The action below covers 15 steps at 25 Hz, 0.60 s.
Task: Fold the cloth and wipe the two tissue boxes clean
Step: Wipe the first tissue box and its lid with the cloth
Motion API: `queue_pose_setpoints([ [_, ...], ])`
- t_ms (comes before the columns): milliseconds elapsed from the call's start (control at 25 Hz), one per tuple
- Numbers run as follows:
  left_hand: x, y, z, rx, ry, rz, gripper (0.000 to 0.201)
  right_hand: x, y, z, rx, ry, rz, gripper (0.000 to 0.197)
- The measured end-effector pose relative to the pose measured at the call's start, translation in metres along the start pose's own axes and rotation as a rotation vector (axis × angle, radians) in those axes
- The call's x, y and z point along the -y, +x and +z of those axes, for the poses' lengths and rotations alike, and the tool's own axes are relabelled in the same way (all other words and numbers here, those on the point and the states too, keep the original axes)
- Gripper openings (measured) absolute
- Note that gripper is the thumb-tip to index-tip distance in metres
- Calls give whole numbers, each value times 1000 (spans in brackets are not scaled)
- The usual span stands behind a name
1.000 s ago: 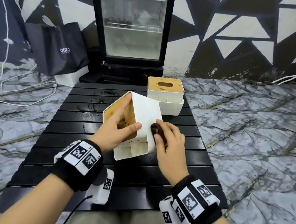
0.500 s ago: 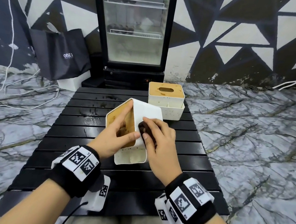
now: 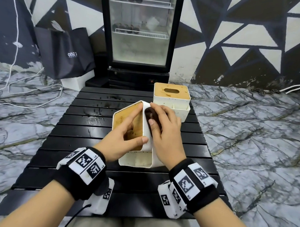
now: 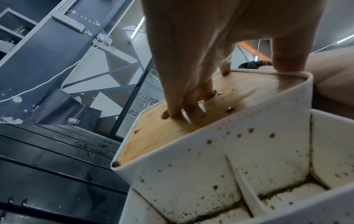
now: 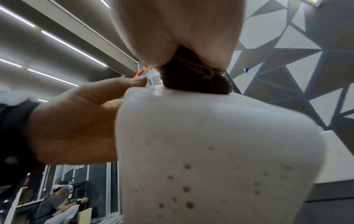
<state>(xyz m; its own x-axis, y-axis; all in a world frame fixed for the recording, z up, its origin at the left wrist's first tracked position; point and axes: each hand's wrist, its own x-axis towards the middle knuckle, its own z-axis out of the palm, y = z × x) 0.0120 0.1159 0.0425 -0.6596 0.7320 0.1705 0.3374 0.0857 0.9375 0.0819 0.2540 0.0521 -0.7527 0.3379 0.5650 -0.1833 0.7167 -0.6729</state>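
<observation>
The near tissue box [image 3: 135, 160], white with a wooden lid, stands tipped on the black slatted table [image 3: 81, 124]. My left hand [image 3: 131, 128] grips it, fingers hooked into the lid slot [image 4: 172, 115] and thumb on the rim. My right hand [image 3: 163, 122] holds a bunched dark brown cloth [image 3: 151, 114] and presses it on the box's white side near the top edge. The right wrist view shows the cloth [image 5: 191, 78] squeezed under the hand against the speckled box [image 5: 210, 144]. The second tissue box [image 3: 171, 97] stands upright behind, untouched.
Wet smears and dark specks mark the table slats [image 3: 96, 119] left of the near box. A glass-door fridge [image 3: 141, 29] and a black bag [image 3: 66, 53] stand beyond the far table edge. Marble floor surrounds the table.
My right hand has slid the cloth up the white side of the box, from its lower part to near the top edge. The left hand keeps its hold on the lid.
</observation>
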Motion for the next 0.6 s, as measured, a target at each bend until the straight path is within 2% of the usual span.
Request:
queue_pose_setpoints([
  [120,-1,-1,2,4,-10,-3,84,-1,-4,0,-25,-38,26,42],
  [280,-3,-1,3,5,20,6,82,5,7,2,17,-55,-30,41],
  [400,-3,-1,1,-18,15,-15,84,-8,19,-4,7,-64,22,38],
  [520,-3,0,0,-40,4,-10,82,-16,7,-7,22,-78,103,38],
  [600,-2,3,-1,-24,-21,-11,81,-11,-2,-2,30,-77,74,38],
])
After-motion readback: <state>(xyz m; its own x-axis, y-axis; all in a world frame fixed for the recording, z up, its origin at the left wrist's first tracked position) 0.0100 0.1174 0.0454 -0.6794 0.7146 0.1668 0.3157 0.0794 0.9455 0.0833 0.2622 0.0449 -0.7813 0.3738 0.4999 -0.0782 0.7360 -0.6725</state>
